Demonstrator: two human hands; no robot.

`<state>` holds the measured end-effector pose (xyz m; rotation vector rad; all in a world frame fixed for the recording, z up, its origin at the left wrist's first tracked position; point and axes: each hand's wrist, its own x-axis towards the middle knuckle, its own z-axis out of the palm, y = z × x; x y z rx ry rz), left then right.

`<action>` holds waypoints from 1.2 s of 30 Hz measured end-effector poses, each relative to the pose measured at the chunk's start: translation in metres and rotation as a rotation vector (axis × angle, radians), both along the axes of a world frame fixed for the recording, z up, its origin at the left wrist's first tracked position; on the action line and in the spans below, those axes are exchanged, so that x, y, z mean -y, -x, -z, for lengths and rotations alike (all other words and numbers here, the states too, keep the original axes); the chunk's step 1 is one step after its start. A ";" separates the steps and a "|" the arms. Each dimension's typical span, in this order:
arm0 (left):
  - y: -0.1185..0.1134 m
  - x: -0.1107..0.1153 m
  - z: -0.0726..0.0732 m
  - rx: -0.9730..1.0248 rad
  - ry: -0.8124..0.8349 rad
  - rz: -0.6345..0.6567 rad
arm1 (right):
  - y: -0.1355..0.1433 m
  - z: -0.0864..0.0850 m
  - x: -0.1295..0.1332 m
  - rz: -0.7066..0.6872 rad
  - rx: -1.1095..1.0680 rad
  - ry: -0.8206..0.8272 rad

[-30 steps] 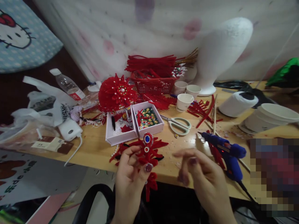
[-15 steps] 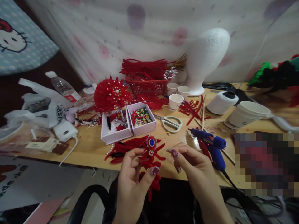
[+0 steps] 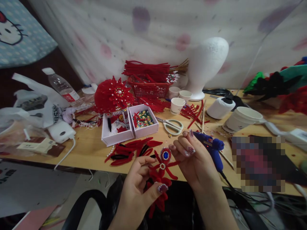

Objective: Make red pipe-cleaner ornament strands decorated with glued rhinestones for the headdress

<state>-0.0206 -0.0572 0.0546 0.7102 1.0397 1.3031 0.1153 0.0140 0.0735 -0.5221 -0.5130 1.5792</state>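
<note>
My left hand [image 3: 141, 188] is closed round a red fuzzy ornament [image 3: 161, 175] over the table's front edge. The ornament has a blue gem ringed with small stones at its top, a round stone below that and thin red petals spreading out. To the right of the gem is my right hand [image 3: 195, 159], turned with its fingers curled and the thumb and forefinger tips near each other; whether something small is between them cannot be made out. Behind the hands lie red and black fuzzy pieces [image 3: 124, 153] on the table.
Two white boxes [image 3: 118, 137] of beads, scissors [image 3: 174, 127] and paper cups [image 3: 177, 105] lie beyond the hands. To the right are a blue glue gun [image 3: 216, 153], a thread cone [image 3: 220, 108] and a white foam head [image 3: 206, 64]. A red basket [image 3: 148, 90] stands at the back.
My right hand has turned and its fingers have curled, with the fingertips higher. The ornament in my left hand has shifted lower and to the right. The camera view has shifted slightly.
</note>
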 end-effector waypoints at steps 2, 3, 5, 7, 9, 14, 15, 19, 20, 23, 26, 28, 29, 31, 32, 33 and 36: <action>0.002 0.000 -0.001 0.034 0.012 0.021 | -0.004 -0.004 -0.003 0.063 0.063 -0.014; 0.003 0.000 -0.001 0.044 0.013 0.021 | -0.007 -0.005 -0.004 0.095 0.103 -0.026; 0.005 -0.002 -0.003 0.060 0.002 -0.008 | -0.012 -0.003 -0.001 0.141 0.168 -0.049; 0.006 -0.004 -0.004 0.048 -0.019 -0.082 | -0.014 0.003 0.004 0.148 0.226 -0.070; 0.007 -0.007 -0.004 -0.012 -0.038 -0.178 | -0.014 0.014 0.010 0.146 0.329 -0.098; 0.005 -0.009 -0.003 -0.189 -0.061 -0.288 | -0.007 0.039 0.027 0.197 0.801 -0.197; 0.004 -0.008 -0.003 -0.217 -0.056 -0.296 | -0.007 0.040 0.030 0.224 0.901 -0.223; 0.000 -0.006 -0.001 -0.324 -0.063 -0.356 | -0.008 0.031 0.036 0.217 1.093 -0.355; -0.001 -0.006 -0.001 -0.335 -0.079 -0.368 | -0.008 0.028 0.037 0.188 1.116 -0.399; -0.003 -0.005 0.002 -0.338 -0.135 -0.380 | -0.008 0.021 0.034 0.110 1.183 -0.503; -0.002 -0.005 0.005 -0.385 -0.181 -0.336 | -0.007 0.021 0.031 0.004 1.197 -0.518; -0.002 -0.004 0.006 -0.421 -0.193 -0.307 | -0.007 0.023 0.031 -0.053 1.195 -0.506; -0.002 -0.004 0.006 -0.424 -0.191 -0.293 | -0.007 0.023 0.031 -0.067 1.193 -0.497; -0.002 -0.004 0.006 -0.399 -0.172 -0.293 | -0.009 0.022 0.033 -0.092 1.189 -0.475; -0.002 -0.003 0.005 -0.380 -0.155 -0.297 | -0.010 0.022 0.034 -0.105 1.187 -0.460; -0.003 -0.003 0.005 -0.363 -0.132 -0.306 | -0.012 0.021 0.036 -0.109 1.186 -0.442; -0.002 -0.004 0.003 -0.316 -0.054 -0.298 | -0.018 0.020 0.035 -0.013 1.191 -0.387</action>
